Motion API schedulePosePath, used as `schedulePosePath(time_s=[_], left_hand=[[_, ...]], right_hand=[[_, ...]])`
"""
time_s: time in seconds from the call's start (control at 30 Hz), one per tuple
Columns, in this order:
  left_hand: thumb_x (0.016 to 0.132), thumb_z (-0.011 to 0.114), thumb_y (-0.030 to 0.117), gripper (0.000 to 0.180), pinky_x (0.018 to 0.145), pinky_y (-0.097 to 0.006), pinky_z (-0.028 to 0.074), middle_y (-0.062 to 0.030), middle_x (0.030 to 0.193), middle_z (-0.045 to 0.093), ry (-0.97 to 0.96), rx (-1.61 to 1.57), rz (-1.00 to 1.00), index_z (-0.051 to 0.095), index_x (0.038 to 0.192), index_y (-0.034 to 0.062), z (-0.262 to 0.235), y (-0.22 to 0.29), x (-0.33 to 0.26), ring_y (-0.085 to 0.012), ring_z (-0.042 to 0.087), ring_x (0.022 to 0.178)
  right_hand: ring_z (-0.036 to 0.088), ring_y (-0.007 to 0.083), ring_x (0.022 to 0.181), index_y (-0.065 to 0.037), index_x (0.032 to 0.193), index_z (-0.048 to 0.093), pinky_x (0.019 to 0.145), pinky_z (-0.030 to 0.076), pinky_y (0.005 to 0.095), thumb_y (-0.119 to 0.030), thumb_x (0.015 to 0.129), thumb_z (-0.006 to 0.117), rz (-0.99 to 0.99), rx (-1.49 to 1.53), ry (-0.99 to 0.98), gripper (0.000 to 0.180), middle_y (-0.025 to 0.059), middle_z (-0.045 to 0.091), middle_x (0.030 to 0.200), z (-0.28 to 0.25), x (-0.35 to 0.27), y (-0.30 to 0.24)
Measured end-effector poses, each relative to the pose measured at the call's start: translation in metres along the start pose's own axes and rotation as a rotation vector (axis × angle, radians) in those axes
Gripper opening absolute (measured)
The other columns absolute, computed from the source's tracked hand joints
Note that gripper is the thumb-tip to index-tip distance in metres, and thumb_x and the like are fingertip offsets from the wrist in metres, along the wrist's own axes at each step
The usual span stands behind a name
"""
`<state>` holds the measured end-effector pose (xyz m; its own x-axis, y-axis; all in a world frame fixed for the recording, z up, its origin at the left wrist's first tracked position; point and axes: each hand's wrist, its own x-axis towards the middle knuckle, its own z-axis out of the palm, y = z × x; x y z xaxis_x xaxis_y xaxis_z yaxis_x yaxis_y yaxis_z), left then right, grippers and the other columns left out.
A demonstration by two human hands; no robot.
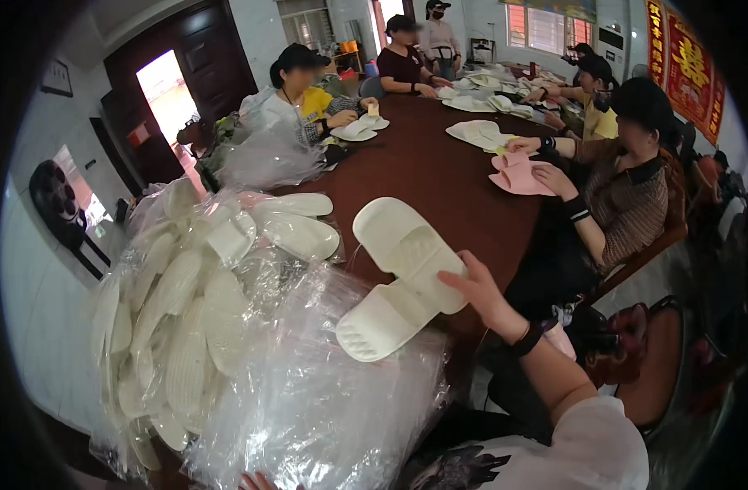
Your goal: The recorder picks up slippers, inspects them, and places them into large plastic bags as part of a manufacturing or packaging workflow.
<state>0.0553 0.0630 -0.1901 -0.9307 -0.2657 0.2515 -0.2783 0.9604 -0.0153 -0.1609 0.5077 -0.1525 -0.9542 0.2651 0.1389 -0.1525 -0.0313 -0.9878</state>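
A pair of cream-white slide slippers (398, 245) is held over the table's near edge, one overlapping the other. My right hand (476, 290) grips the pair by its right side, thumb on top and fingers underneath, out of sight. At the lower edge only the fingertips of my left hand (260, 482) show, apart, against a stack of clear plastic bags (325, 400). To the left lies a big heap of white slippers (186, 327), some wrapped in clear plastic.
Around the long brown table (423, 163) several people in dark caps handle slippers. The person on the right holds a pink pair (521, 173). Loose plastic film (268, 155) lies beyond the heap. A chair (664, 367) stands at my right.
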Motion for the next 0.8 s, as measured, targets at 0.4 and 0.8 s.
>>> schedulePosePath(time_s=[0.4,0.8], left_hand=[[0.092,0.053,0.053,0.076,0.112,-0.066,0.016,-0.0148,0.159,0.024,0.012,-0.047,0.05,0.033,0.152,0.0118,0.004,0.002,0.004,-0.0383,0.019,0.147],[0.097,0.041,0.059,0.074,0.112,-0.063,0.019,-0.014,0.156,0.032,-0.006,-0.108,0.057,0.036,0.15,0.0083,-0.01,0.014,0.009,-0.0356,0.023,0.147]], right_hand=[[0.066,0.0159,0.074,-0.001,0.121,0.056,0.054,0.052,0.0304,-0.035,0.097,0.058,0.154,0.273,-0.07,0.042,0.01,0.069,0.096,-0.042,0.135,0.007],[0.068,0.0257,0.069,-0.008,0.094,0.068,0.066,0.052,0.0373,-0.029,0.092,0.057,-0.046,-0.646,-0.13,0.024,0.0092,0.069,0.073,-0.029,0.114,0.053]])
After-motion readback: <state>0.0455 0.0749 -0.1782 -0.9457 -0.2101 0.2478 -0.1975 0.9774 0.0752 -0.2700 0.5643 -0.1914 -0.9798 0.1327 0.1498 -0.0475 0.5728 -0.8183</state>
